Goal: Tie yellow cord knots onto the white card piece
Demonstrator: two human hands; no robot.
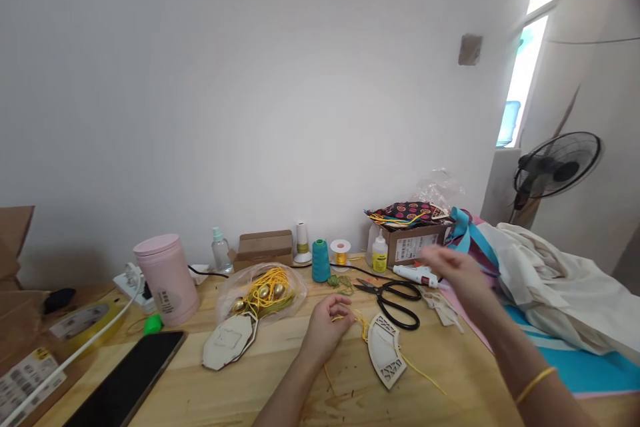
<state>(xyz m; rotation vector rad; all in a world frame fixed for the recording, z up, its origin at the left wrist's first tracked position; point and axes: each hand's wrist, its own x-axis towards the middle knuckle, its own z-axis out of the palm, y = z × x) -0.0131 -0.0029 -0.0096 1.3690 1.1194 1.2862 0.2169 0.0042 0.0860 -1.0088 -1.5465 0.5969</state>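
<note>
My left hand (pixel 327 327) is closed in a pinch on a thin yellow cord (pixel 361 324) just above the wooden table. That cord reaches the upper corner of a pale, fan-shaped wooden piece (pixel 384 347) with lattice cutouts, which lies flat beside my left hand. Another length of yellow cord trails from the piece's right side toward the lower right. My right hand (pixel 447 267) is raised near the glue gun (pixel 416 275), smeared by motion, so its fingers are unclear. Black-handled scissors (pixel 397 310) lie behind the wooden piece, blades pointing left.
A plastic bag (pixel 300 290) holds gold bells and yellow cord, with octagonal pieces (pixel 225 344) in front. Behind stand a teal thread cone (pixel 321 262), a glue bottle (pixel 380 255) and a box (pixel 411 245). A phone (pixel 127 377) and pink canister (pixel 169 284) are left; fabric (pixel 555 287) is right.
</note>
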